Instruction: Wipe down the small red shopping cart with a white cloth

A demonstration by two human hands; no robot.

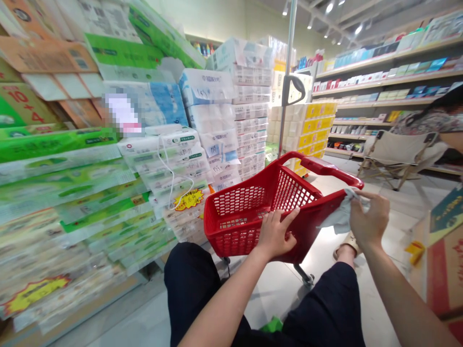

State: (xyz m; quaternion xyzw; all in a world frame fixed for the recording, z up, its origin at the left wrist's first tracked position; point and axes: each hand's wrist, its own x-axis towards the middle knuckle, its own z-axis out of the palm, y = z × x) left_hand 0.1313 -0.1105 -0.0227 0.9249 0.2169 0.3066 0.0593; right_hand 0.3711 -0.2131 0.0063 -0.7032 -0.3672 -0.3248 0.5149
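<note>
A small red plastic shopping cart (238, 243) with a perforated basket stands in front of my knees, turned at an angle. My left hand (277, 233) lies over the near upper rim of its basket, fingers hooked across the edge and thumb along the outer side. My right hand (371, 217) pinches a crumpled whitish cloth (338, 215) at the cart's right end, just below the red push handle (321, 168). Part of the cloth hangs down against the red panel. The fingertips inside the basket are partly hidden.
Stacked tissue packs (90, 178) fill the left side. Behind the cart rise a metal pole (287, 53) and yellow-white packs (314, 127). Shelves (387, 103) line the right back. A person sits by a folding chair (400, 147); cardboard boxes (446, 250) stand at right.
</note>
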